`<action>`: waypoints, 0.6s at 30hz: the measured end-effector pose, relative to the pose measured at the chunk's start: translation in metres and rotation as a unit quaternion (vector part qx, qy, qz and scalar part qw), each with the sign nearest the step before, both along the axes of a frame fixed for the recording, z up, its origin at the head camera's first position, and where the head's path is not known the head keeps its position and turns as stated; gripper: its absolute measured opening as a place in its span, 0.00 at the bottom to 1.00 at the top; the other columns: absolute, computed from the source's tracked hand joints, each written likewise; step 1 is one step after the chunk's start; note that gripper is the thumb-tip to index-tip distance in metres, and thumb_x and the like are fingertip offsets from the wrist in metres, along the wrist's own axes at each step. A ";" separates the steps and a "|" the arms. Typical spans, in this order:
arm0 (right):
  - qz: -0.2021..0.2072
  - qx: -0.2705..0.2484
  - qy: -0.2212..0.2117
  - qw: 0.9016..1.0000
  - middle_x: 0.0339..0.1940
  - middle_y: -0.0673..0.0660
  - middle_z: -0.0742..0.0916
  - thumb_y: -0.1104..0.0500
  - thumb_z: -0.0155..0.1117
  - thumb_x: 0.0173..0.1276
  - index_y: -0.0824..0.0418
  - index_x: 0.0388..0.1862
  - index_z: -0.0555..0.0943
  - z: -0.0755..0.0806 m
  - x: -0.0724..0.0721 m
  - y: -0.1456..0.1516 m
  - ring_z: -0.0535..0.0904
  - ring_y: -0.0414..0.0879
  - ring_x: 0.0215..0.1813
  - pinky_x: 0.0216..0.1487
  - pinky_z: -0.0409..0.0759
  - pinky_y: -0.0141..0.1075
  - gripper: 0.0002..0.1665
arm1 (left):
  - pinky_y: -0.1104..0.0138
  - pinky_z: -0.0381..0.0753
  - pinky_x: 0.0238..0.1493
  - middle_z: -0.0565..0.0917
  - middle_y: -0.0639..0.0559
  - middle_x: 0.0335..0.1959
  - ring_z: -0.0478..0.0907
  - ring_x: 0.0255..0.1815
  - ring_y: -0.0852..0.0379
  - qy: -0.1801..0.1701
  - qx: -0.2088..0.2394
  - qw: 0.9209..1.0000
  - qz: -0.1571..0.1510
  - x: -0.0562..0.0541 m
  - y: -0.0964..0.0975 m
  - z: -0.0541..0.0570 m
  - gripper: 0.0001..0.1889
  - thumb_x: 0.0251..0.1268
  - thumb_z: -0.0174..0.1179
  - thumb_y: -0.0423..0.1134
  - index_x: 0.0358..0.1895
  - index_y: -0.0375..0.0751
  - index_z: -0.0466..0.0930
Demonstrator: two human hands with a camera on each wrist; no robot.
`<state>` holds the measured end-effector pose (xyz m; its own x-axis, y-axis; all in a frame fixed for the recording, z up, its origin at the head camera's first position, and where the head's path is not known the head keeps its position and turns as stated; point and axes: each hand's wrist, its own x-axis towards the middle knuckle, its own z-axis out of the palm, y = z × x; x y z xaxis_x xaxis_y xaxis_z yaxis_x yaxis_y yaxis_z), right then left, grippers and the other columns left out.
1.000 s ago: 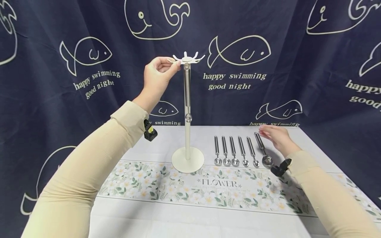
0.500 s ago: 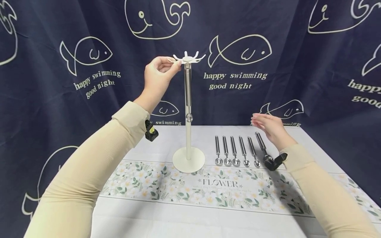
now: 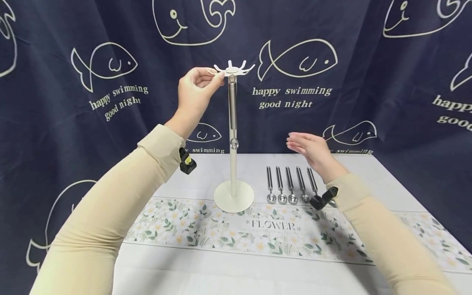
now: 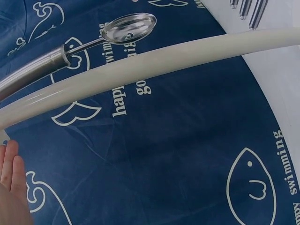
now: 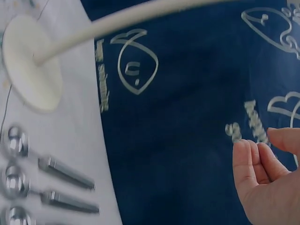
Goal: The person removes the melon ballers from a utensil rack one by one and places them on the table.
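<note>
My left hand [image 3: 197, 92] pinches the rim of the white hook rack [image 3: 236, 71] on top of a slim stand, thumb in front. From a front hook hangs a small metal scoop [image 3: 232, 104] with a long steel handle. Its oval bowl shows beside the pole [image 4: 187, 54] in the left wrist view. My right hand [image 3: 313, 151] is in the air with fingers extended together, holding nothing. Below and to its left lie several metal scoops [image 3: 289, 180] in a row, handles pointing away. My right wrist and sleeve hide most of the rightmost, larger one.
The stand's round white base [image 3: 234, 200] rests on the white table [image 3: 177, 262], partly over a flower-printed strip [image 3: 258, 239]. A dark blue curtain [image 3: 147, 135] with fish drawings hangs behind the table. Wrist cameras sit on both cuffs.
My right hand has risen from beside the larger scoop at the right and moved left, over the row. My left hand stays at the rack, and the hanging scoop has not moved.
</note>
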<state>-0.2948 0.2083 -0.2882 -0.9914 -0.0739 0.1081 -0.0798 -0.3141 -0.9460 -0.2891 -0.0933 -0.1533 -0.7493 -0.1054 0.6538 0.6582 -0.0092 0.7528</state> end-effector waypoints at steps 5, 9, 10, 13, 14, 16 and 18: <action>0.023 0.024 0.008 0.999 0.33 0.52 0.89 0.66 0.63 0.68 0.69 0.50 0.78 0.010 0.005 -0.021 0.87 0.42 0.38 0.50 0.85 0.29 0.13 | 0.71 0.85 0.48 0.84 0.53 0.30 0.85 0.32 0.61 -0.004 -0.003 1.000 0.004 0.001 0.001 0.000 0.08 0.57 0.69 0.32 0.35 0.38 0.78; 0.027 0.064 0.007 0.998 0.37 0.51 0.88 0.63 0.64 0.68 0.74 0.60 0.72 0.018 0.010 -0.035 0.86 0.42 0.41 0.52 0.84 0.29 0.25 | 0.71 0.85 0.49 0.84 0.53 0.30 0.85 0.32 0.62 -0.002 -0.003 1.000 0.003 0.001 0.002 0.000 0.08 0.56 0.69 0.32 0.35 0.38 0.78; 0.029 0.070 0.008 0.997 0.38 0.51 0.88 0.63 0.64 0.68 0.74 0.62 0.71 0.020 0.011 -0.038 0.86 0.41 0.42 0.52 0.83 0.29 0.27 | 0.70 0.85 0.49 0.84 0.53 0.31 0.85 0.32 0.62 -0.001 -0.003 1.000 0.003 0.001 0.002 0.000 0.08 0.56 0.69 0.32 0.35 0.38 0.78; 0.035 0.072 0.015 0.997 0.39 0.52 0.88 0.63 0.64 0.68 0.73 0.62 0.71 0.024 0.015 -0.047 0.86 0.42 0.43 0.53 0.84 0.29 0.27 | 0.70 0.85 0.49 0.84 0.53 0.31 0.86 0.33 0.61 -0.001 -0.007 1.000 0.007 0.002 0.002 0.001 0.08 0.57 0.69 0.33 0.35 0.38 0.78; 0.042 0.069 0.020 0.997 0.39 0.52 0.88 0.63 0.64 0.68 0.73 0.62 0.71 0.026 0.015 -0.050 0.86 0.42 0.43 0.53 0.83 0.29 0.26 | 0.70 0.85 0.49 0.84 0.53 0.31 0.86 0.33 0.61 -0.002 -0.007 1.000 0.008 0.002 0.002 0.001 0.08 0.57 0.69 0.33 0.35 0.38 0.78; 0.050 0.065 0.028 0.996 0.41 0.54 0.87 0.63 0.63 0.68 0.72 0.62 0.71 0.029 0.018 -0.057 0.86 0.43 0.44 0.53 0.84 0.30 0.26 | 0.71 0.85 0.48 0.84 0.52 0.31 0.86 0.34 0.60 -0.004 -0.007 1.000 0.010 0.003 0.002 0.001 0.08 0.57 0.69 0.33 0.35 0.38 0.78; 0.060 0.059 0.036 0.996 0.43 0.56 0.87 0.63 0.63 0.68 0.72 0.63 0.71 0.033 0.021 -0.064 0.85 0.44 0.45 0.54 0.84 0.31 0.26 | 0.71 0.85 0.48 0.84 0.52 0.31 0.86 0.34 0.60 -0.005 -0.007 1.000 0.010 0.003 0.003 0.001 0.08 0.57 0.69 0.33 0.35 0.39 0.78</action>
